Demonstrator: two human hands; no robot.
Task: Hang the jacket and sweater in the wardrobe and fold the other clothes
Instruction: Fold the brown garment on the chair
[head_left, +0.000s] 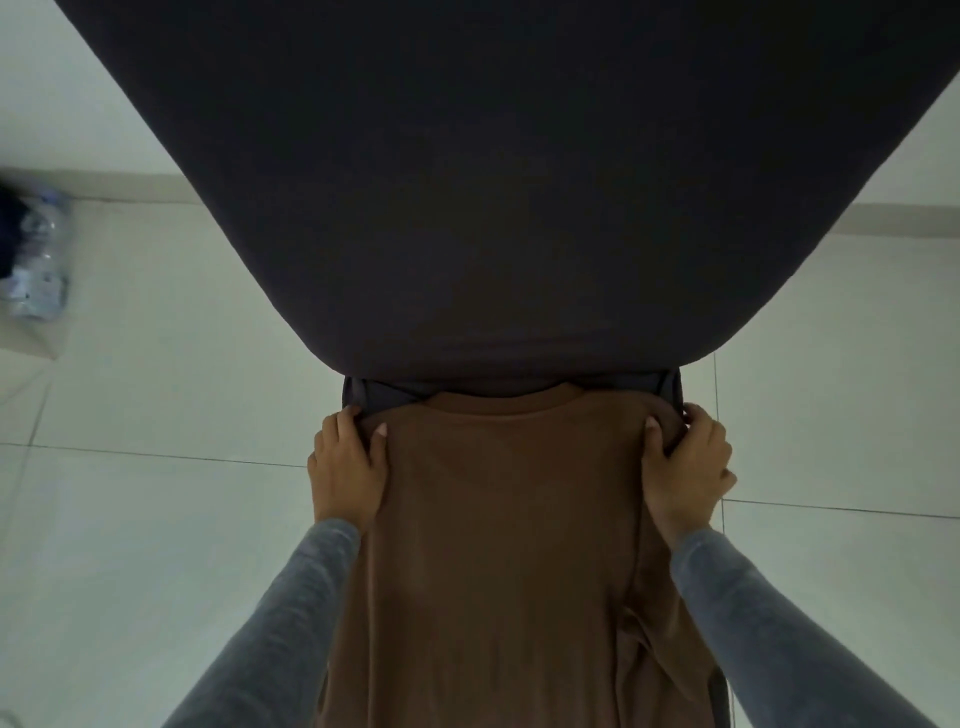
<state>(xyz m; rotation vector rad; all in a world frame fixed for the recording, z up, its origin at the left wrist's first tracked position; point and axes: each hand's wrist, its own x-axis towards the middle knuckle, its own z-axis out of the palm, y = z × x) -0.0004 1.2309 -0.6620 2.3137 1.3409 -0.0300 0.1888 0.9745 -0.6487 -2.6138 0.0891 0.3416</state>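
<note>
Folding seemed the step in hand: the left hand (348, 462) and right hand (685, 462) each gripped a shoulder of the brown shirt (509, 519), which hung down the lower centre of the frame, its collar meeting the dark cloth (493, 182) that filled the top. The next move probably called for laying it flat with its edges square. The shirt looked plain and soft, smooth except for creases at lower right.

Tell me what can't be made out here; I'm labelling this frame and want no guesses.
All in the head view.
Dark cloth: cut off by the top edge; what it is cannot be told.
Shirt: hem cut off by the bottom edge.
Dark garment: mostly hidden behind the shirt.
Heap at left: blurred, cut by the left edge.
Left grip and right grip: fingertips tucked behind the shirt.
</note>
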